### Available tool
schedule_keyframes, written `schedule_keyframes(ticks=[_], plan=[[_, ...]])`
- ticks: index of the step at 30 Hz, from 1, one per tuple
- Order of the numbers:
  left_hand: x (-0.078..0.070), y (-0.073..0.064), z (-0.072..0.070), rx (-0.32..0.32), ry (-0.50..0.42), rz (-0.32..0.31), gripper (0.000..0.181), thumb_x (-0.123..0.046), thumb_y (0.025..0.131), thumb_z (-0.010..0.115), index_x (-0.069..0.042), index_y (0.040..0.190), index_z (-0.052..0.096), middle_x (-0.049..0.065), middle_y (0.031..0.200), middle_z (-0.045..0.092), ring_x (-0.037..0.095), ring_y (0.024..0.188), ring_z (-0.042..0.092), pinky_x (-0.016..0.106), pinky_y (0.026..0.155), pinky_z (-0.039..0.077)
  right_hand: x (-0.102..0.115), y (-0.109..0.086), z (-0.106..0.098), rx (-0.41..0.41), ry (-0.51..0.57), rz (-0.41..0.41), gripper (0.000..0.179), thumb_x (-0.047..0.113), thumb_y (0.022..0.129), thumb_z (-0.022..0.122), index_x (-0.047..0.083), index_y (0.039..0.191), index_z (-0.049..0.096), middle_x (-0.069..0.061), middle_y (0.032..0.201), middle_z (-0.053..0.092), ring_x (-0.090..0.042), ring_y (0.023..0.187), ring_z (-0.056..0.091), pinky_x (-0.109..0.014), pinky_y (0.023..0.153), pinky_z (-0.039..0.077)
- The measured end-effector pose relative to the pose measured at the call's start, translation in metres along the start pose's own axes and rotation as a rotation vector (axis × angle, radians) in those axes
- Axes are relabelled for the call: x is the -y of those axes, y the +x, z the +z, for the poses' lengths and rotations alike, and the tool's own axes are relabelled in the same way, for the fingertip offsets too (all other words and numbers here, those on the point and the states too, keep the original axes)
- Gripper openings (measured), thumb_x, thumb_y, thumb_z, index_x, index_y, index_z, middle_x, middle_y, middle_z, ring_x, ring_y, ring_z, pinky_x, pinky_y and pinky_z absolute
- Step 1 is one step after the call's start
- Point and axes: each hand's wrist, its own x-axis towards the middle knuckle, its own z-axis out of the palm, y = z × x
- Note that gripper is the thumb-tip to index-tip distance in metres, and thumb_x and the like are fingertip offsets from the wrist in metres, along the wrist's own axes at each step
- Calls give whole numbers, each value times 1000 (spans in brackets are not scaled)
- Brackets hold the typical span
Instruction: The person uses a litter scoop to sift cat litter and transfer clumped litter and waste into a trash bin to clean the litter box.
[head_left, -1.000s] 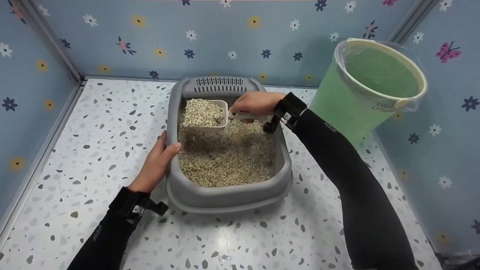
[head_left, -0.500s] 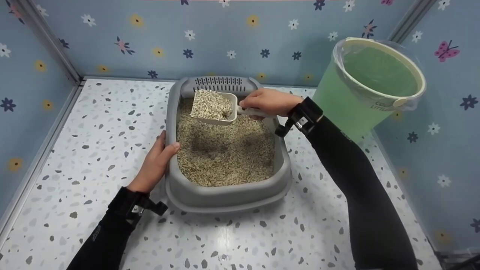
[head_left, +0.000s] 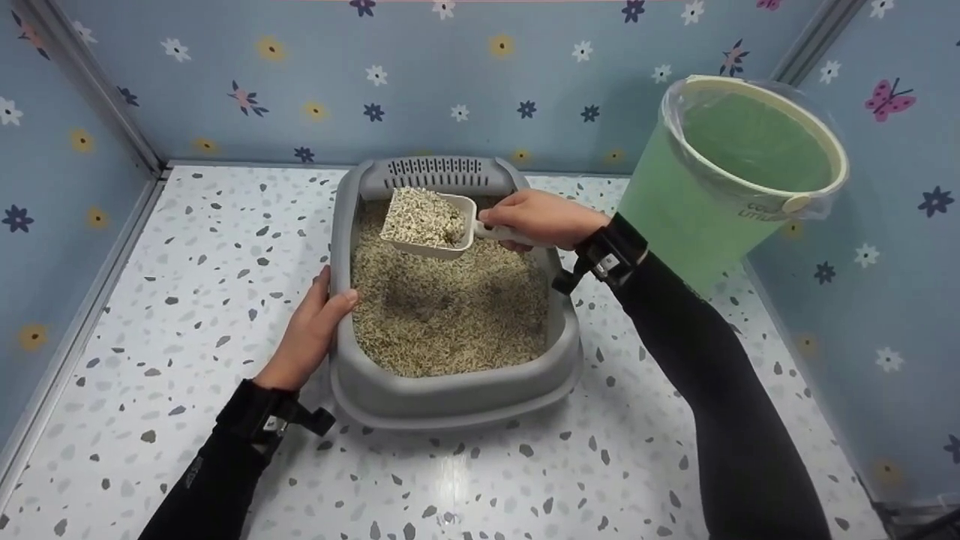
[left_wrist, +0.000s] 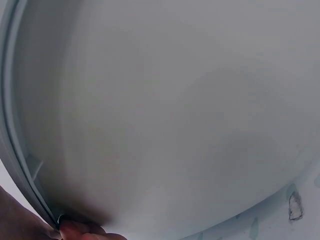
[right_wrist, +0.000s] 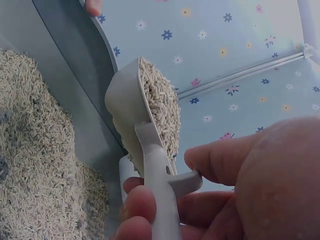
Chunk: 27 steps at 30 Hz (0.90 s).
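My right hand [head_left: 544, 216] grips the handle of a white litter scoop [head_left: 469, 244] above the grey litter box [head_left: 450, 401]. The scoop is heaped with pale litter pellets [head_left: 421, 215]; in the right wrist view my thumb presses a small lever on the handle [right_wrist: 162, 200], fingers wrapped round below. My left hand [head_left: 304, 337] holds the box's left rim, thumb over the top, with fingertips [left_wrist: 82, 231] tucked under the edge in the left wrist view. More litter [head_left: 450, 337] covers the box floor, with darker patches in the middle.
A tall green bin [head_left: 675, 217] with a clear plastic liner stands right of the box, beside my right forearm. Flowered walls [head_left: 420, 67] enclose the speckled white floor [head_left: 210, 247] behind and on both sides.
The loaded scoop has risen and moved right, then dipped slightly in view. Pellets falling beneath it a second ago no longer show. My left hand stays on the rim.
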Motion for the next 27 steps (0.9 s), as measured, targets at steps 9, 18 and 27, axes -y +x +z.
schedule_keyframes(ticks=[9,18,27], plan=[[-2,1,-1,35,-53,23,93,-42,115,51,-4,177,-7,18,185,-9,25,171,-3,43,138,4,2,-7,4,-5,9,-23,38,41,112,69,13,86,70,2,74,58,-14,65,50,-27,64,44],[2,1,1,11,-64,50,91,-39,115,53,-3,177,-3,18,186,-3,25,171,1,42,138,5,1,-16,12,-61,-6,-73,25,23,109,75,12,88,68,2,73,57,-12,63,48,-25,61,43],[4,2,2,6,-57,61,90,-40,115,53,-3,178,1,18,186,1,27,171,4,43,138,6,-3,-28,15,-86,41,-66,21,22,111,72,10,95,71,1,71,60,-9,56,50,-24,52,46]])
